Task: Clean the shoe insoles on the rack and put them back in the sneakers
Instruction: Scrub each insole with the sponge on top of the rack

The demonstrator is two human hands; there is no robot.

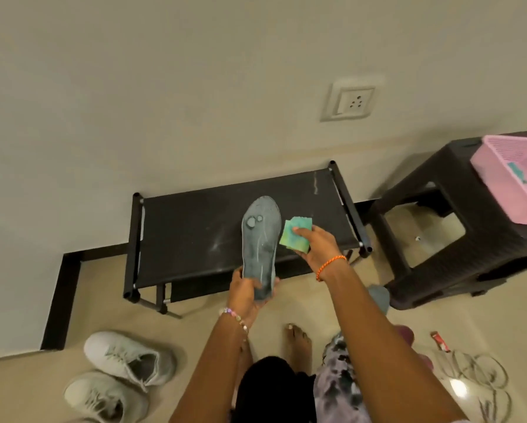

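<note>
Your left hand [247, 293] grips the insole [260, 244] heel above the rack [195, 230] front edge; right hand [315, 244] pinches the cloth [292, 236] beside it, sneakers [118, 380] left of the rack

Both arms reach forward and down. The left hand [246, 293] grips with curled fingers; the right hand [315, 243] pinches, thumb on top.

We saw the rack [195, 227] against the wall [164, 87], sneakers [118, 377] on the floor before it, a stool [439, 227] to its right.
</note>
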